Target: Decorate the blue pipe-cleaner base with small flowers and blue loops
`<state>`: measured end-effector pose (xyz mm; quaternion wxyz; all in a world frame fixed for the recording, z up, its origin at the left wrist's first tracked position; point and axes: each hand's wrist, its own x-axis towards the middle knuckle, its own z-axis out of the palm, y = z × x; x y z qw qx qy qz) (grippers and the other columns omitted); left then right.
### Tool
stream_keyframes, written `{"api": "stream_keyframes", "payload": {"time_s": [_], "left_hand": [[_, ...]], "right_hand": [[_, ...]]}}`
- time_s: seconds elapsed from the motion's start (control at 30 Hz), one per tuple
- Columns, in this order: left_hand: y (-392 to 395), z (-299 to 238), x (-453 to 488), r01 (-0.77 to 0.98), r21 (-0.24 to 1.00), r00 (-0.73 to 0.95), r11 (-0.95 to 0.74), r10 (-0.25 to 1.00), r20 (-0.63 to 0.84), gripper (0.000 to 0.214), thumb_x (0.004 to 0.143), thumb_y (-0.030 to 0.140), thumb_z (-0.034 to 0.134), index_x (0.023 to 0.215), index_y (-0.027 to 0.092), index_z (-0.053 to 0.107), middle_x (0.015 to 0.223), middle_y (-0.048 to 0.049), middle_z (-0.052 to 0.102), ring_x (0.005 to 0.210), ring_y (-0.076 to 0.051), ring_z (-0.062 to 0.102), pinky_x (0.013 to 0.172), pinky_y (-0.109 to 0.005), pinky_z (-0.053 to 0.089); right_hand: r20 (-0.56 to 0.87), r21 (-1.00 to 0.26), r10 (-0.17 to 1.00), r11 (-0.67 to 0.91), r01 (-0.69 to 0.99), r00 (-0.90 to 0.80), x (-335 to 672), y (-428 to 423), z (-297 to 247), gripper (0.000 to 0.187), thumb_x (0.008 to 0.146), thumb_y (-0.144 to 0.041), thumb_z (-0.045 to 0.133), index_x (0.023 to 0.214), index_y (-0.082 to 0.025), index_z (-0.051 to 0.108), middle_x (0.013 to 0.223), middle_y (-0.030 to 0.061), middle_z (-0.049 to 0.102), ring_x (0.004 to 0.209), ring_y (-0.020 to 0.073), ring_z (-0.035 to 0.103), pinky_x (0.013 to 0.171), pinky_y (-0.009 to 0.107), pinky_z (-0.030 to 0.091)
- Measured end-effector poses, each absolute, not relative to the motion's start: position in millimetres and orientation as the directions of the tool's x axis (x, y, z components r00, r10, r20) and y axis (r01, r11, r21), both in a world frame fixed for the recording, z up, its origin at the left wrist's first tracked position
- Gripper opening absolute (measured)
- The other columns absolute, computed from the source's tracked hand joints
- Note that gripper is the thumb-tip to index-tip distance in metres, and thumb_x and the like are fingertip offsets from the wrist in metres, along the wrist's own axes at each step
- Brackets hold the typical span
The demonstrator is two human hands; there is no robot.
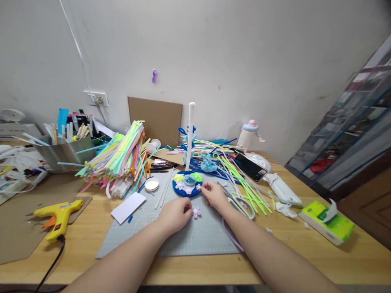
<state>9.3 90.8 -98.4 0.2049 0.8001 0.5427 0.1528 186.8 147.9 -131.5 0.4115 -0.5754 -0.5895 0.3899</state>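
Note:
My left hand (174,213) is low over the cutting mat, its fingers pinched at the left edge of a small lilac pipe-cleaner flower (196,212). My right hand (214,194) reaches to the right rim of a round dark blue fuzzy base (183,194). Its fingertips close on a small pale pink flower (198,187) there. Yellow and green tufts, a teal-blue curled piece (190,180) and pale lilac flowers sit on the base. A tall white fuzzy post (191,130) rises upright behind, with blue leaf-like loops beside it.
Scissors (241,205) lie by my right forearm on the grey cutting mat (201,244). Loose pipe cleaners (253,185) spread behind; a big bundle (122,156) stands left. A yellow glue gun (58,215), white card (128,207), phone (251,167) and tissue pack (328,221) surround the mat.

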Motion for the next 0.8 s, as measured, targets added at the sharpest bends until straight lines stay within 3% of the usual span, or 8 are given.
{"api": "stream_keyframes", "payload": {"time_s": [0.63, 0.73, 0.8], "left_hand": [[96.2, -102.5, 8.4, 0.783, 0.557, 0.308, -0.278, 0.950, 0.040, 0.012, 0.074, 0.027, 0.052, 0.072, 0.022, 0.061, 0.069, 0.0017, 0.063, 0.063, -0.013, 0.053, 0.052, -0.023, 0.026], [93.7, -93.6, 12.9, 0.723, 0.633, 0.285, -0.276, 0.954, 0.091, 0.011, 0.074, 0.024, 0.052, 0.068, 0.020, 0.061, 0.063, 0.0014, 0.061, 0.058, -0.013, 0.052, 0.051, -0.023, 0.030], [79.6, -79.9, 14.4, 0.619, 0.727, 0.216, -0.296, 0.955, 0.205, 0.015, 0.079, 0.022, 0.049, 0.070, 0.018, 0.060, 0.057, 0.0011, 0.058, 0.054, -0.012, 0.051, 0.050, -0.023, 0.034]], "right_hand": [[-0.031, -0.976, 0.997, -0.016, 0.218, -0.068, 186.9, 152.2, -133.0, 0.015, 0.072, -0.032, 0.052, 0.066, -0.019, 0.047, 0.046, -0.0080, 0.048, 0.028, 0.0054, 0.038, 0.028, 0.017, 0.024], [-0.042, -0.976, 0.997, -0.026, 0.215, -0.071, 187.1, 152.8, -133.0, 0.014, 0.072, -0.031, 0.052, 0.066, -0.019, 0.048, 0.045, -0.0079, 0.047, 0.028, 0.0058, 0.038, 0.028, 0.017, 0.023], [-0.042, -0.976, 0.996, -0.026, 0.215, -0.072, 187.0, 153.0, -133.3, 0.015, 0.071, -0.031, 0.053, 0.066, -0.019, 0.048, 0.046, -0.0077, 0.048, 0.028, 0.0058, 0.039, 0.028, 0.018, 0.024]]}}
